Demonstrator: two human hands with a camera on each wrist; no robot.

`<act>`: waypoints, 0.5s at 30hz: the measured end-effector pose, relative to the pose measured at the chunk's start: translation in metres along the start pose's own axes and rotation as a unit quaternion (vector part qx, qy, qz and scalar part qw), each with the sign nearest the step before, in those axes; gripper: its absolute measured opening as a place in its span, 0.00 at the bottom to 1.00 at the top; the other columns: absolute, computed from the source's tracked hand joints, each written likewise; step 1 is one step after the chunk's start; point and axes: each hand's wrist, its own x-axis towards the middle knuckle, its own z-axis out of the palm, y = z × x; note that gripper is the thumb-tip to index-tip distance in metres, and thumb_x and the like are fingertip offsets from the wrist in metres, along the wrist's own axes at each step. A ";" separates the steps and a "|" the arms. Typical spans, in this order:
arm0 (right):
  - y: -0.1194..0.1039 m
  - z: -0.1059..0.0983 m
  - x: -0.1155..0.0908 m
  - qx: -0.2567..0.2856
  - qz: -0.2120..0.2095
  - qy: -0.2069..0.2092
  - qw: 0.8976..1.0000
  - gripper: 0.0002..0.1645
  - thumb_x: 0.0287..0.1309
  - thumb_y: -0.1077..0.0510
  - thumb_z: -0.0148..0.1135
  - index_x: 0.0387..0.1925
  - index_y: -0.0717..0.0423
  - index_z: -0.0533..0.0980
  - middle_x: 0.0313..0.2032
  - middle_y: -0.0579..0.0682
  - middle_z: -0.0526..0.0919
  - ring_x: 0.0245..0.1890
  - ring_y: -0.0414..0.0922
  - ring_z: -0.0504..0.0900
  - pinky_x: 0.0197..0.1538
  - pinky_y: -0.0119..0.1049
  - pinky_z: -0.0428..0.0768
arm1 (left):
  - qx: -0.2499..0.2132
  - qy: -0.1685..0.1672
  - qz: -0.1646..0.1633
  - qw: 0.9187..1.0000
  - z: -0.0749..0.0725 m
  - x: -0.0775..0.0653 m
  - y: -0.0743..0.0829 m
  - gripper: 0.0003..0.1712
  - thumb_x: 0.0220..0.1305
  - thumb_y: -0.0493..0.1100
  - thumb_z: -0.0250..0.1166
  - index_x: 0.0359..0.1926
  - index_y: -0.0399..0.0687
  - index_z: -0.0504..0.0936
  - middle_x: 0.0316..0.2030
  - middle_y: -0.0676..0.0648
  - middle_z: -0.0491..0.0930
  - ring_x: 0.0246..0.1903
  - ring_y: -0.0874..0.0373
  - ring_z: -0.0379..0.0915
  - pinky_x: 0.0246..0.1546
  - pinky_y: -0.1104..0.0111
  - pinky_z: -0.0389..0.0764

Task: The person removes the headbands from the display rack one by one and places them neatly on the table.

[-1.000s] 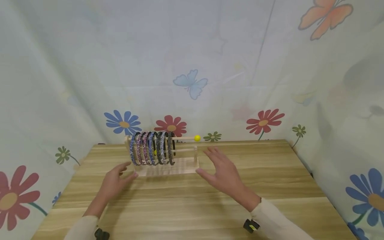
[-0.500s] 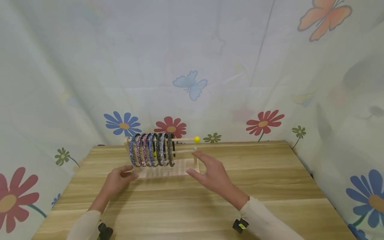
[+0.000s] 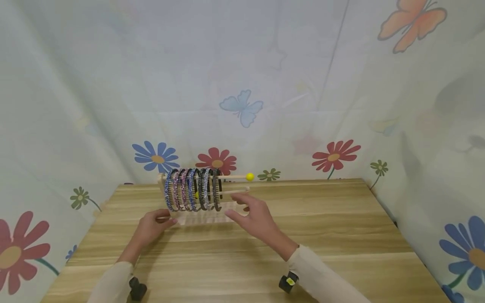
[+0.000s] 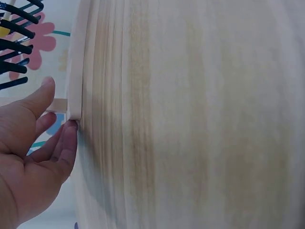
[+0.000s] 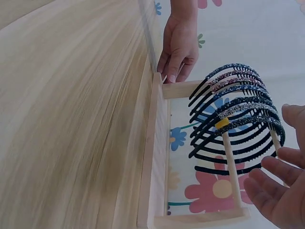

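Several glittery headbands (image 3: 191, 190) in blue, pink, silver and black hang in a row on a light wooden headband rack (image 5: 151, 157). They sit toward its left end. My left hand (image 3: 149, 227) holds the rack's left end at the base corner, thumb on the near side; the left wrist view shows those fingertips on the wood (image 4: 75, 67). My right hand (image 3: 257, 219) is at the right part of the rack, just right of the last headband, fingers loosely spread. In the right wrist view the right hand (image 5: 281, 191) appears beside the headbands with nothing between its fingers.
The rack stands on a wood-grain table (image 3: 227, 261) near its back edge. A yellow ball (image 3: 250, 176) caps the upper rod, which projects right beyond the headbands. Behind the table hangs a pale curtain (image 3: 182, 84) printed with flowers and butterflies.
My right hand has moved left from beyond the rack's right end to near the headbands. The left hand has stayed at the rack's left end, shifting slightly right. The headbands look unmoved.
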 end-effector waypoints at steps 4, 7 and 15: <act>0.003 0.009 0.005 0.037 0.011 -0.007 0.999 0.31 0.65 0.39 0.68 0.65 0.46 0.78 0.60 0.47 0.83 0.57 0.47 0.83 0.51 0.45 0.86 | 0.007 0.004 -0.004 1.000 0.002 0.001 -0.001 0.30 0.67 0.50 0.71 0.60 0.31 0.79 0.56 0.30 0.81 0.54 0.37 0.82 0.52 0.51 0.84; 0.005 0.014 0.009 0.054 0.017 -0.010 0.998 0.31 0.64 0.40 0.69 0.64 0.47 0.78 0.58 0.48 0.84 0.56 0.47 0.83 0.51 0.41 0.85 | 0.013 0.011 -0.008 1.000 0.003 0.002 -0.001 0.28 0.66 0.49 0.72 0.57 0.32 0.81 0.55 0.31 0.82 0.53 0.37 0.82 0.52 0.50 0.84; 0.008 0.024 0.019 0.077 0.032 -0.010 0.996 0.29 0.62 0.42 0.71 0.61 0.48 0.81 0.54 0.47 0.86 0.53 0.45 0.84 0.48 0.34 0.85 | 0.010 0.013 -0.009 1.000 0.005 0.005 -0.002 0.27 0.65 0.46 0.73 0.57 0.30 0.82 0.55 0.30 0.82 0.53 0.36 0.82 0.52 0.49 0.84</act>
